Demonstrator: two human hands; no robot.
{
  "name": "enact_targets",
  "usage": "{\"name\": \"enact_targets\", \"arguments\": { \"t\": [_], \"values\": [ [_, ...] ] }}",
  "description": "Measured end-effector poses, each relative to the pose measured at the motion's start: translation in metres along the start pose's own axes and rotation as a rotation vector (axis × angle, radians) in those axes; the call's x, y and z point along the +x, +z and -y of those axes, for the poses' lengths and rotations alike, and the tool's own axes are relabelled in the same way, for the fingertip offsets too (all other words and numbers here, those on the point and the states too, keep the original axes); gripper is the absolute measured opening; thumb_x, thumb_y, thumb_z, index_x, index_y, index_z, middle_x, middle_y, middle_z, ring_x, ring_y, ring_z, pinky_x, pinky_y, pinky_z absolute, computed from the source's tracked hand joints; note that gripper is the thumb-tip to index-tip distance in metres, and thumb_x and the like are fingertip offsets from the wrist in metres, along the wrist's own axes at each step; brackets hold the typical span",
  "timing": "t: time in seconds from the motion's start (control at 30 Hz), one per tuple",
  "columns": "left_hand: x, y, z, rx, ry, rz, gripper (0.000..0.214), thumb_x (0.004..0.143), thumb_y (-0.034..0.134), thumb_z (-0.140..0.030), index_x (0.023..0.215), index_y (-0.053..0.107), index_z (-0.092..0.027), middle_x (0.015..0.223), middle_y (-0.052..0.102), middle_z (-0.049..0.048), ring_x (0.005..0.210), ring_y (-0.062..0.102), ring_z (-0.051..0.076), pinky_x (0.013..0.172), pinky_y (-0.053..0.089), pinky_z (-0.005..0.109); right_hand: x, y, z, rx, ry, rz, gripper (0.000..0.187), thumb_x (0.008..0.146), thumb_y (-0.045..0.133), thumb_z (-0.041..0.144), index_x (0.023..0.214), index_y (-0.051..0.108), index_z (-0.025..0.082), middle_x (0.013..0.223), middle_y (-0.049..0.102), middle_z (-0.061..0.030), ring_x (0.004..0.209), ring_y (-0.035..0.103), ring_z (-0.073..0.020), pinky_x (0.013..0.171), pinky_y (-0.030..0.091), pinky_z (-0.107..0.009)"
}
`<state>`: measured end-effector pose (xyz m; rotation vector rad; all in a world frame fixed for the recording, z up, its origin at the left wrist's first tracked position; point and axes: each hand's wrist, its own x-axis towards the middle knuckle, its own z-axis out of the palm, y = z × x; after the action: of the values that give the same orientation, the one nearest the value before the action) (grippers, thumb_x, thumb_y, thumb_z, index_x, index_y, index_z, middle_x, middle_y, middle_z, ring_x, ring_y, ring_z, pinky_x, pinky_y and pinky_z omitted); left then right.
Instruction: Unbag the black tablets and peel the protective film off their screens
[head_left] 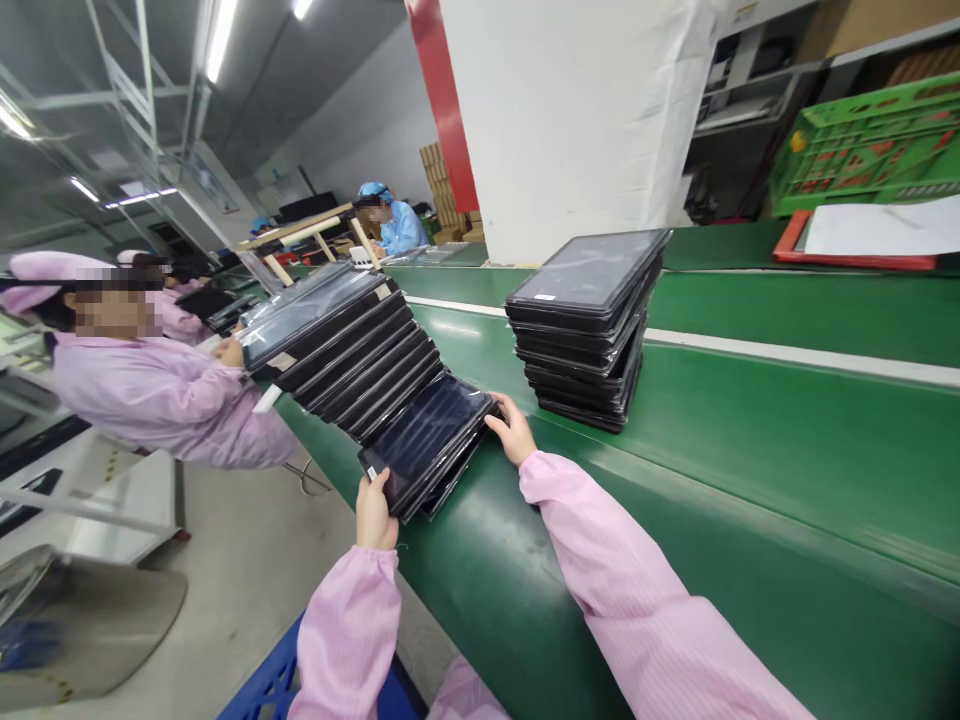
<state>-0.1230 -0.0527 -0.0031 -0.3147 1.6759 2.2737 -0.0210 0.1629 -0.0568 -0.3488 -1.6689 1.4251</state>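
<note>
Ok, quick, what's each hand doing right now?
Left hand: closed, holding the near end of the tablet.
Right hand: fingers on the tablet's far edge; can't tell if gripping.

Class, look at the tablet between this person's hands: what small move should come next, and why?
Probably lift the plastic-wrapped black tablet clear of the leaning row: the left hand holds its near corner, the right hand is at its far edge, and it already tips away from the row, beside the squared stack.
</note>
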Motion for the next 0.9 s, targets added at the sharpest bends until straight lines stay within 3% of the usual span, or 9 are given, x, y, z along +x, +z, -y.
{"name": "enact_targets", "arguments": {
  "t": [0.33, 0.5, 0.67, 0.9],
  "values": [
    [-0.008, 0.004, 0.013, -0.015, 0.008, 0.019, 0.018, 0.084, 0.061, -0.006, 0.095, 0.063, -0.02, 0.083, 0.068, -0.0032, 0.07, 0.064, 0.008, 0.077, 0.053, 0.022, 0.013, -0.002, -0.002, -0.268, 0.188, 0.032, 0.044, 0.098, 0.061, 0.038, 0.138, 0.054, 0.021, 0.147, 0.05, -0.0124, 0.133, 0.05, -0.0314, 0.111, 0.038, -0.058],
    [-0.006, 0.009, 0.016, -0.02, -0.046, -0.042, 0.011, 0.091, 0.058, -0.016, 0.1, 0.064, -0.02, 0.085, 0.069, -0.0017, 0.071, 0.066, 0.01, 0.077, 0.056, 0.024, 0.022, -0.002, 0.002, -0.391, 0.212, 0.063, 0.038, 0.098, 0.062, 0.037, 0.131, 0.059, 0.019, 0.139, 0.056, -0.0116, 0.123, 0.057, -0.0283, 0.104, 0.047, -0.054],
    [-0.008, 0.012, 0.002, 0.019, -0.151, -0.027, 0.023, 0.095, 0.048, -0.015, 0.109, 0.066, -0.012, 0.086, 0.074, 0.0069, 0.079, 0.072, 0.016, 0.081, 0.059, 0.028, 0.022, -0.009, 0.012, -0.464, 0.171, 0.067, 0.029, 0.099, 0.06, 0.037, 0.121, 0.063, 0.018, 0.127, 0.063, -0.0099, 0.113, 0.062, -0.0244, 0.098, 0.052, -0.048],
    [-0.02, -0.003, -0.02, 0.1, -0.237, 0.046, 0.032, 0.096, 0.041, -0.012, 0.117, 0.065, -0.007, 0.091, 0.076, 0.0139, 0.089, 0.075, 0.022, 0.086, 0.061, 0.036, 0.007, -0.014, 0.023, -0.497, 0.171, 0.019, 0.026, 0.099, 0.06, 0.039, 0.112, 0.066, 0.016, 0.115, 0.067, -0.0078, 0.101, 0.066, -0.0211, 0.09, 0.055, -0.043]
  ]
}}
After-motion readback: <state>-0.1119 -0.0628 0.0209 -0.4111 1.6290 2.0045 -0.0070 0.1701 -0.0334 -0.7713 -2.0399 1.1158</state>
